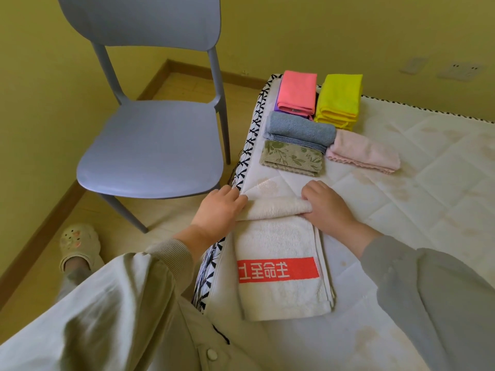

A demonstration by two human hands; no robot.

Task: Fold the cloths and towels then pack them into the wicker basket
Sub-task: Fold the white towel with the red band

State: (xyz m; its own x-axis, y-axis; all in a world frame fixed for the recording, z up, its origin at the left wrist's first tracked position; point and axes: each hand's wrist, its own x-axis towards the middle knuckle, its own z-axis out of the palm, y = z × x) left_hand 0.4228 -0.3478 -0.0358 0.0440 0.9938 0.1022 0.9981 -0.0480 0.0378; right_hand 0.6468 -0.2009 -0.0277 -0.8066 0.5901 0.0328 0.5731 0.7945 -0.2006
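Now your left grip (218,210) and your right grip (328,207) each pinch one end of the turned-over far edge of the white towel (278,263). The towel lies on the mattress (401,196), right by its left edge. If you pull harder with one side, the fold can go crooked and the layers will not match. If the towel slides left, it can drop off the mattress onto the floor (166,212). The folded green cloth (292,158) sits near your fingers, so a bump could mess up that tidy pile. No wicker basket shows in view, so you may have to hunt for it before packing, with folded things left waiting.
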